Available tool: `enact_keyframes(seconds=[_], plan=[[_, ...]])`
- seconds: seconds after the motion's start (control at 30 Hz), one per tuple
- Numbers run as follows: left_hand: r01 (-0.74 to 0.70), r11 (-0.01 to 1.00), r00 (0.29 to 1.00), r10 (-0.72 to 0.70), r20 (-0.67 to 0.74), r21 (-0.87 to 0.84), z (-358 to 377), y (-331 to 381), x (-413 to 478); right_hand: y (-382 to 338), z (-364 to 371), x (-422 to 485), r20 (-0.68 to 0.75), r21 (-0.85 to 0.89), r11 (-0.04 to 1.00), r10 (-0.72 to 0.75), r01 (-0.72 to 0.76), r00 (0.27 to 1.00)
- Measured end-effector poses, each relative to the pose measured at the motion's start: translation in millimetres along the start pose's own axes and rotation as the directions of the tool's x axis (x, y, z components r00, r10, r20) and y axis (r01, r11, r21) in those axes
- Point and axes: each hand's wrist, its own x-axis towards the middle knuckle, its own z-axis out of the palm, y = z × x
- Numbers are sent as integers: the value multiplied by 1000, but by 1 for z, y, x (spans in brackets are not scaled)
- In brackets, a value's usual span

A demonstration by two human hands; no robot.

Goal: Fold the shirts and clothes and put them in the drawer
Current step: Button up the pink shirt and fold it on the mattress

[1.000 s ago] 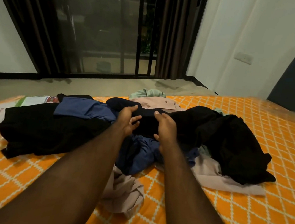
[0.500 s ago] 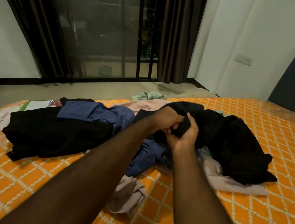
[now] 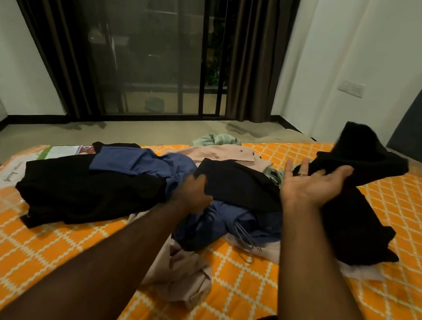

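- Where the clothes pile (image 3: 225,204) lay heaped on the mattress (image 3: 321,293), was soft, crumpled and shapeless, and served as landmark for everything below.
- Held at the pile's middle: a navy garment (image 3: 238,187), smooth and matte, its near-left edge gripped by the left hand (image 3: 192,192), fingers curled over the cloth.
- Raised just right of the pile's middle: the right hand (image 3: 310,182), palm up, fingers spread wide, a ring on one finger, not clasped round anything.
- Touched the fingertips of that hand: a black garment (image 3: 358,162), thick and limp, bunched upward at the pile's right edge and trailing down into the heap.
- Spread flat along the pile's left side: a second black piece (image 3: 81,191), with a blue shirt (image 3: 135,163) draped over its far edge.
- Spilled from the pile's near side: a pale pink cloth (image 3: 180,270), creased and twisted; beside it, blue fabric with thin cords (image 3: 245,240).
- Peeked out at the pile's far side: a pink top (image 3: 221,153) and a mint-green scrap (image 3: 217,140).
- Under the pile: orange cover with white lattice lines, glossy plastic wrap at the edges.
- Beyond the pile: bare grey floor (image 3: 128,133), dark glass sliding door (image 3: 149,46), brown curtains (image 3: 260,51), white wall with a switch plate (image 3: 351,88).
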Motion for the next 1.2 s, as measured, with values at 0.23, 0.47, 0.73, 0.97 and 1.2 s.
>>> enact_keyframes(seconds=[0.23, 0.47, 0.73, 0.97, 1.2], plan=[[-174, 875, 983, 130, 126, 452, 15, -49, -33, 64, 18, -33, 617, -771, 198, -6, 606, 787], [163, 917, 985, -132, -107, 364, -13, -97, -37, 132, -14, -65, 379, -857, -88, 559, 507, 737], [210, 914, 951, -273, 142, 348, 4, -149, -42, 195, -50, -85, 265, -616, -292, 798, 732, 542], [177, 972, 983, -166, -80, 154, 14, -146, -41, 207, -86, -82, 16, -589, -570, 701, 573, 713], [51, 844, 960, -188, -206, -534, 14, -132, -34, 198, -66, -68, 335, -684, -394, 578, 614, 744]])
